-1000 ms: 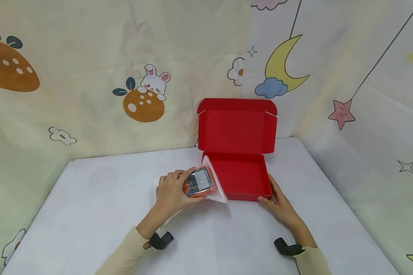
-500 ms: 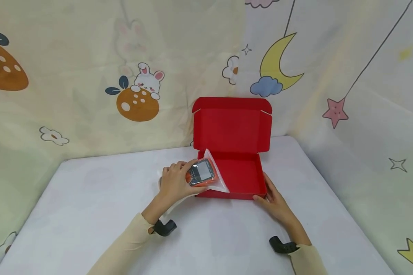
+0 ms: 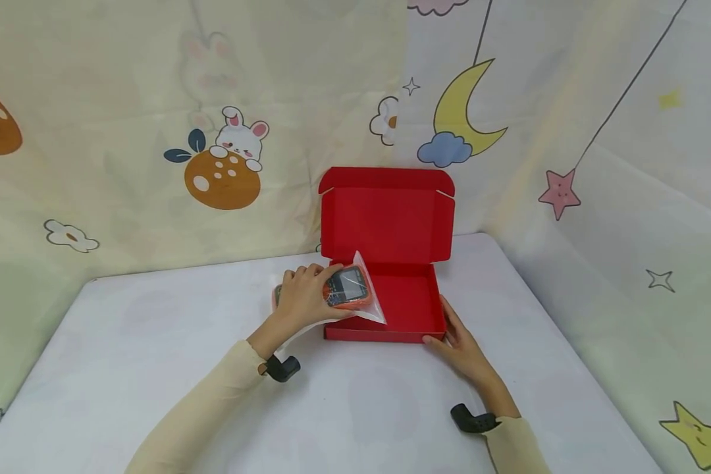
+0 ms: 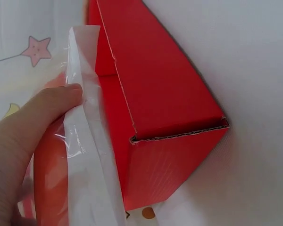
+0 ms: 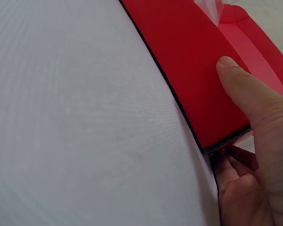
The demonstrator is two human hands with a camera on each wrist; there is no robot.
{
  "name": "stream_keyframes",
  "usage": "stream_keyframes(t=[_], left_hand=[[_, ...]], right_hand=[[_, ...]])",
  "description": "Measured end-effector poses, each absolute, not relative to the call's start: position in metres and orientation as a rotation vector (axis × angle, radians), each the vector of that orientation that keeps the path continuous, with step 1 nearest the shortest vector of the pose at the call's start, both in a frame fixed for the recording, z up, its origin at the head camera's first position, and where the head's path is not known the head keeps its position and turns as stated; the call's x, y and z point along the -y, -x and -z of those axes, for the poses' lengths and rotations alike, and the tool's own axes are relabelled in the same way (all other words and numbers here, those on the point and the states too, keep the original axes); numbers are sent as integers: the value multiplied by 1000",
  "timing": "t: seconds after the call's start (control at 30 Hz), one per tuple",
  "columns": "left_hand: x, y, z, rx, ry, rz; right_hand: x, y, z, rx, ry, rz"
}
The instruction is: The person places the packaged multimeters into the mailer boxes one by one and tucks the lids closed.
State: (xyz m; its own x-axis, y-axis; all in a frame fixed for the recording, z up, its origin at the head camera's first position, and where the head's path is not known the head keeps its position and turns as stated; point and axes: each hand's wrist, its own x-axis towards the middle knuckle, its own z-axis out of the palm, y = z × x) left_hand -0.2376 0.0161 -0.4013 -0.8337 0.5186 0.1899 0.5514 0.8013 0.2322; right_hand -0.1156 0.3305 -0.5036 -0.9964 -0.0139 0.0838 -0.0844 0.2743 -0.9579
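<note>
My left hand [image 3: 302, 299] grips an orange multimeter [image 3: 351, 286] with a dark face and a grey screen, wrapped in a clear plastic bag [image 3: 374, 309]. The hand covers the multimeter's middle. It is held tilted over the left part of a red cardboard box [image 3: 385, 334], whose lid [image 3: 385, 224] stands up at the back. In the left wrist view, the thumb lies on the bag, beside the box's wall. My right hand [image 3: 465, 355] holds the box's front right corner, the thumb [image 5: 240, 84] on the front wall and the other fingers along the side.
The box stands on a white table [image 3: 213, 408], near its back edge. Behind the table hangs a cloth [image 3: 296, 79] printed with cartoon figures. Each wrist wears a black camera mount, like the left one [image 3: 282, 368].
My left hand has raised the bagged multimeter from beside the box's front left to over its left part. My right hand stays on the box corner. The head view has shifted slightly.
</note>
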Motion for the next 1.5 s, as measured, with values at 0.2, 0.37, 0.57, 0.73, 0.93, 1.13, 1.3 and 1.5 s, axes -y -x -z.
stream_keyframes(t=[0.2, 0.37, 0.57, 0.73, 0.93, 1.13, 1.3, 1.5], left_hand=[[-26, 245, 404, 2887, 913, 365], [-40, 252, 403, 2879, 996, 305], [-60, 257, 398, 2895, 1085, 196], [-71, 257, 400, 2927, 1139, 181], [-75, 255, 407, 2977, 1121, 160], [-84, 255, 416, 2979, 1148, 203], [-96, 256, 421, 2967, 1183, 233], [-109, 256, 419, 2934, 1220, 275]], right_hand=[[-331, 115, 499, 2460, -86, -1872], [-337, 118, 500, 2457, -104, -1833], [-340, 117, 497, 2469, -54, -1799], [-338, 114, 496, 2477, -17, -1797], [-328, 116, 500, 2484, -32, -1824], [-323, 115, 501, 2479, -17, -1821], [-324, 115, 502, 2473, -45, -1828], [-326, 115, 502, 2470, -39, -1830]])
